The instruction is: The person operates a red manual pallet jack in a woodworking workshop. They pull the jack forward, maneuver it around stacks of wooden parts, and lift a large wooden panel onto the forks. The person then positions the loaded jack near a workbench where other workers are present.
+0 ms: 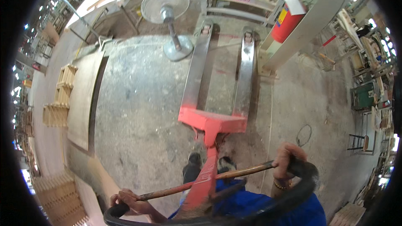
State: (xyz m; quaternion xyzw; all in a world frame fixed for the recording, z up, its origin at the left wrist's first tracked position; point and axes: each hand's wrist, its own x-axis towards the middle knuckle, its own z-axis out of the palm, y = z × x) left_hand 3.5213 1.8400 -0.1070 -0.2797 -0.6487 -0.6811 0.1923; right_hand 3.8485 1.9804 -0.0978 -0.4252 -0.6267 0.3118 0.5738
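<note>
A red pallet jack (211,123) stands in front of me, its two worn metal forks (245,73) pointing away. Its red shaft (205,180) rises toward me to a black looped handle (303,184). A brown wooden-looking bar (243,170) spans the handle from side to side. My left hand (132,202) is closed around the handle's left side, by the bar's end. On the right side, my right hand (289,159) wraps the handle near the bar's other end.
A standing fan (165,6) is left of the fork tips. A red cylindrical container (289,21) hangs by a post (310,29) at the right. Beyond the forks is a pale rack (238,0). A wooden board (86,96) and stacked wooden pieces (56,196) lie at left.
</note>
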